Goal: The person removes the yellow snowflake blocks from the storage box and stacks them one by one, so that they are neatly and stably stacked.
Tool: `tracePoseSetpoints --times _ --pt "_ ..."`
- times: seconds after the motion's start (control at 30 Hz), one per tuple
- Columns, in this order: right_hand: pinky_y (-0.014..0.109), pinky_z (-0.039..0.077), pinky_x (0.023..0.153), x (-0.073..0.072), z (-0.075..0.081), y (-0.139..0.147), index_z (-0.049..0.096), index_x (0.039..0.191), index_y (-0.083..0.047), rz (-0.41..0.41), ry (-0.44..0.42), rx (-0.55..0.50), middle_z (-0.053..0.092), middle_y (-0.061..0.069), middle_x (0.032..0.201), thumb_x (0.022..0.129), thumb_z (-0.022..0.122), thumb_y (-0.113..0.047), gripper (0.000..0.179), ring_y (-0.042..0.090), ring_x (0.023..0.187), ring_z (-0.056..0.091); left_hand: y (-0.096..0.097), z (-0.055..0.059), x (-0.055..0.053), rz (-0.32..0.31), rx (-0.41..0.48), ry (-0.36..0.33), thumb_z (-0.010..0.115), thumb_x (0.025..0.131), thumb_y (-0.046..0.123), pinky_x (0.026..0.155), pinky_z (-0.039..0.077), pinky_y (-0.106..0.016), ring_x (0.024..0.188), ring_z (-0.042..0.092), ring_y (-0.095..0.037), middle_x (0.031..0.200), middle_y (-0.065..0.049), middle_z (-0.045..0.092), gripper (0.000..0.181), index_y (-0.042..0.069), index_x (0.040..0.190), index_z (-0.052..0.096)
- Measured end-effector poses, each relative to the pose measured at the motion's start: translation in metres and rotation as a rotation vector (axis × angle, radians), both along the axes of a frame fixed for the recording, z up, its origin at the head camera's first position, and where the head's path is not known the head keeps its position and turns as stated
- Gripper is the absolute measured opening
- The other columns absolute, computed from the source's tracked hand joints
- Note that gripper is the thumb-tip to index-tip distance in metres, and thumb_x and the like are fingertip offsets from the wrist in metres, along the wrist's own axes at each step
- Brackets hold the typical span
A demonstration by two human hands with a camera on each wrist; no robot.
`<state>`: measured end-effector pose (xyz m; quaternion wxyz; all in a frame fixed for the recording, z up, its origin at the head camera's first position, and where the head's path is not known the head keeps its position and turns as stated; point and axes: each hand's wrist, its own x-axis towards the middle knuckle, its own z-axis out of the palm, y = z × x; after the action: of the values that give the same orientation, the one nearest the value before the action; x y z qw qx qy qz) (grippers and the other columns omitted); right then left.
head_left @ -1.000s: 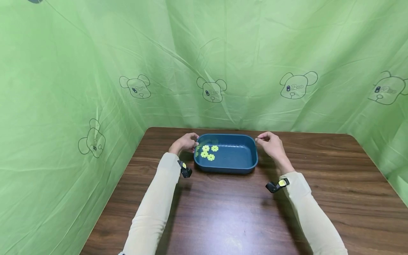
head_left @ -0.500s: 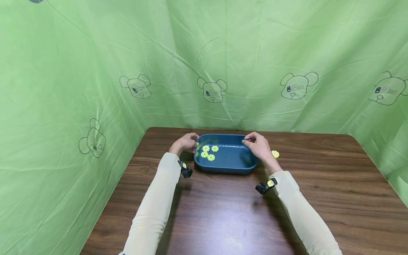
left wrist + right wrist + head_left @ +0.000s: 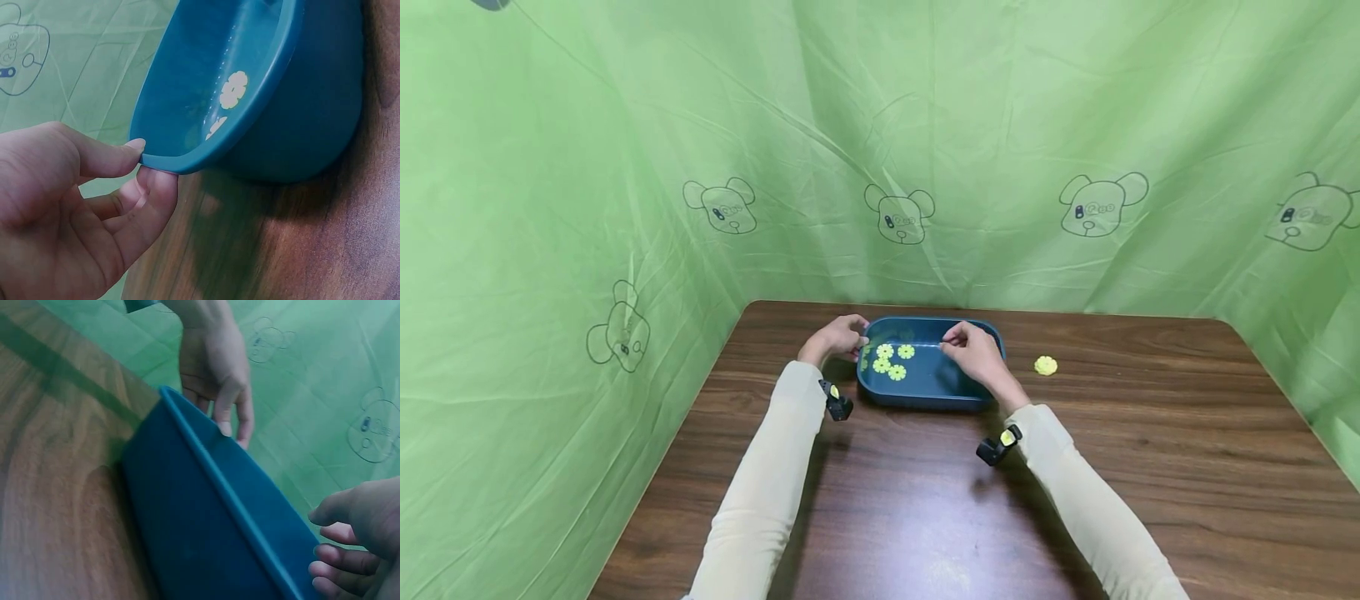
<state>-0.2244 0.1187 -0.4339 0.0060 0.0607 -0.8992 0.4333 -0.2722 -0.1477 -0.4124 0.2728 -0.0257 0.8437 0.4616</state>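
Observation:
A dark blue rectangular plastic tub stands on the table near its far edge. My left hand pinches the rim at the tub's left end; the left wrist view shows the thumb on top and fingers beneath. Several flat yellow flower-shaped pieces lie in the left half of the tub. My right hand is over the tub's right half, its fingers loosely bent. In the right wrist view, thumb and fingers stand apart and nothing shows between them. Another yellow flower-shaped piece lies on the table right of the tub.
The brown wood-grain table extends toward me and to both sides. A green curtain with bear-face drawings hangs behind it and along the left. Each sleeve carries a black wrist camera.
My right hand has moved left from beside the tub's right end to over its inside. That uncovered the yellow flower-shaped piece on the table. The left hand keeps its hold on the rim.

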Motion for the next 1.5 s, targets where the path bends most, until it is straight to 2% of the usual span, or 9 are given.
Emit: tracePoseSetpoints --times 0.3,0.47,0.63,0.87,1.0,1.27,1.5 --pt "0.033 0.048 0.077 -0.001 -0.012 -0.022 0.064 0.098 -0.011 0.046 -0.030 0.006 0.066 0.004 0.094 0.087 0.070 -0.023 0.017 0.019 0.086 0.059 0.000 -0.001 0.001 0.008 0.015 -0.006 0.051 0.098 0.007 0.094 0.050 -0.049 0.077 0.054 -0.019 0.102 -0.014 0.052 0.036 0.008 0.134 0.044" --pt "0.035 0.049 0.080 -0.002 -0.016 -0.032 0.064 0.101 -0.007 0.074 -0.025 0.011 0.066 0.007 0.095 0.086 0.071 -0.020 0.021 0.020 0.088 0.060 0.001 0.000 0.002 0.008 0.016 -0.002 0.050 0.098 0.006 0.094 0.050 -0.050 0.076 0.053 -0.019 0.097 -0.014 0.051 0.038 0.007 0.135 0.043" --pt "0.038 0.050 0.083 -0.003 -0.018 -0.040 0.063 0.103 -0.003 0.109 -0.059 0.014 0.066 0.010 0.097 0.086 0.071 -0.018 0.024 0.023 0.091 0.061 0.001 0.000 0.003 0.007 0.020 -0.003 0.050 0.098 0.006 0.094 0.050 -0.049 0.077 0.054 -0.019 0.097 -0.014 0.052 0.038 0.007 0.136 0.042" --pt "0.041 0.049 0.089 -0.010 -0.025 -0.051 0.065 0.105 -0.006 0.193 -0.091 0.135 0.067 0.011 0.103 0.085 0.073 -0.022 0.026 0.025 0.099 0.061 0.001 0.000 0.001 0.010 0.026 -0.007 0.050 0.098 0.005 0.094 0.051 -0.048 0.081 0.055 -0.022 0.115 -0.026 0.052 0.038 0.007 0.135 0.042" --pt "0.043 0.048 0.092 -0.014 -0.027 -0.056 0.066 0.106 -0.009 0.226 -0.111 0.196 0.068 0.011 0.105 0.085 0.073 -0.022 0.026 0.026 0.103 0.061 0.001 0.000 0.001 0.009 0.028 -0.013 0.050 0.098 0.004 0.094 0.051 -0.048 0.083 0.055 -0.024 0.121 -0.028 0.050 0.037 0.007 0.134 0.043" --pt "0.040 0.045 0.089 -0.014 -0.029 -0.065 0.068 0.106 -0.014 0.260 -0.107 0.331 0.063 0.009 0.100 0.084 0.074 -0.024 0.025 0.024 0.100 0.053 0.002 0.000 0.002 0.013 0.038 -0.011 0.050 0.097 0.003 0.094 0.051 -0.048 0.077 0.055 -0.020 0.115 -0.027 0.052 0.038 0.006 0.134 0.043" --pt "0.045 0.047 0.088 -0.014 -0.031 -0.070 0.068 0.107 -0.018 0.251 -0.115 0.397 0.058 0.010 0.110 0.080 0.078 -0.029 0.031 0.028 0.106 0.050 0.002 0.001 0.001 0.016 0.039 -0.014 0.049 0.097 0.003 0.094 0.051 -0.047 0.077 0.055 -0.020 0.118 -0.028 0.051 0.038 0.006 0.134 0.043"
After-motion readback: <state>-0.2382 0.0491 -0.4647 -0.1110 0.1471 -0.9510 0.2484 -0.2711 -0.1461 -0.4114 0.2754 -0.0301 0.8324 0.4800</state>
